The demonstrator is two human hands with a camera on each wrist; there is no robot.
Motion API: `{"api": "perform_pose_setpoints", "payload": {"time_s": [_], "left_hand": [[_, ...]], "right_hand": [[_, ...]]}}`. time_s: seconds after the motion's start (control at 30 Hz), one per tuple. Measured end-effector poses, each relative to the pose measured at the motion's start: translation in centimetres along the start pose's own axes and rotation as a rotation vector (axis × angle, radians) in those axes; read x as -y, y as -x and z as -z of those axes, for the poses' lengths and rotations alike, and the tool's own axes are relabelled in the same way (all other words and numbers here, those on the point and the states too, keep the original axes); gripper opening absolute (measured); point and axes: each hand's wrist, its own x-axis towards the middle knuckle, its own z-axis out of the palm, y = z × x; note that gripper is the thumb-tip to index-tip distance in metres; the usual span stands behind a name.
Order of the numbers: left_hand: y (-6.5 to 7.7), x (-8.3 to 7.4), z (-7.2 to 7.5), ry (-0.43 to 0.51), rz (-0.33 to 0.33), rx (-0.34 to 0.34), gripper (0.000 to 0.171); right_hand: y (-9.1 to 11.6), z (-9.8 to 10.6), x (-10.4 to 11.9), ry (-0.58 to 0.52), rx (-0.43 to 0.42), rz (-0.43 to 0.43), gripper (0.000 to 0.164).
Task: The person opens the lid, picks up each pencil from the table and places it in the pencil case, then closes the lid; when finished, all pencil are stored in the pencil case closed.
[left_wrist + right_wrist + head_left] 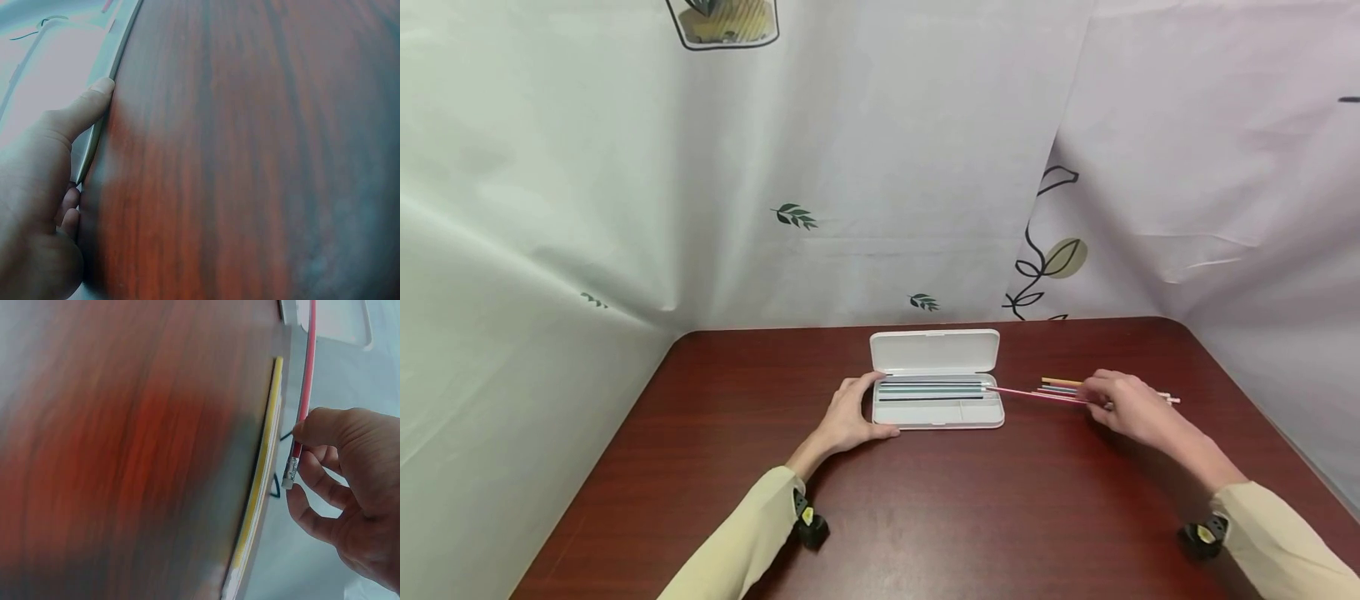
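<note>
Pencils (1062,382) hide partly behind right hand (1126,406), its grip pinching red pencil (306,381); left hand (847,418) holds case (917,415).

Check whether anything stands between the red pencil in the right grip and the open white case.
Nothing visible does: the far end of the red pencil, held by the right grip, shows over the right rim of the white case. The lid stands raised behind; the left grip is at the left end.

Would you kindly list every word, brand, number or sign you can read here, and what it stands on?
None can be read.
Red pencil in the right hand: dark marks on its metal band, too small to read.
White case: no lettering shows.
Cloth backdrop: printed drawings, no words.
</note>
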Motion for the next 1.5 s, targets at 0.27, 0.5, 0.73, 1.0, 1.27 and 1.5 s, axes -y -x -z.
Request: {"api": "perform_pose_setpoints", "payload": {"time_s": [0.27, 0.5, 0.73, 1.0, 1.27, 1.5], "left_hand": [[0.0, 0.0, 0.0, -0.002, 0.005, 0.007, 0.089], [0.0, -0.1, 0.0, 0.001, 0.01, 0.008, 0.089], [0.1, -0.1, 0.0, 0.003, 0.023, 0.01, 0.089], [0.0, -0.2, 0.1, 0.009, 0.019, 0.014, 0.089], [0.1, -0.1, 0.0, 0.002, -0.025, -0.007, 0.088], [0.1, -0.1, 0.0, 0.007, -0.007, 0.001, 0.089]], "right_hand": [[-1.8, -0.8, 1.1, -0.047, -0.002, 0.053, 0.026], [-3.4, -1.7, 2.1, -0.07, -0.002, 0.081, 0.025], [-4.7, -2.3, 3.1, -0.07, -0.003, 0.095, 0.025], [-6.2, -2.8, 4.6, -0.078, 0.011, 0.104, 0.025], [-7.7, -3.3, 5.9, -0.099, 0.063, 0.099, 0.023], [-8.8, -4.0, 6.7, -0.101, 0.072, 0.12, 0.02]]}}
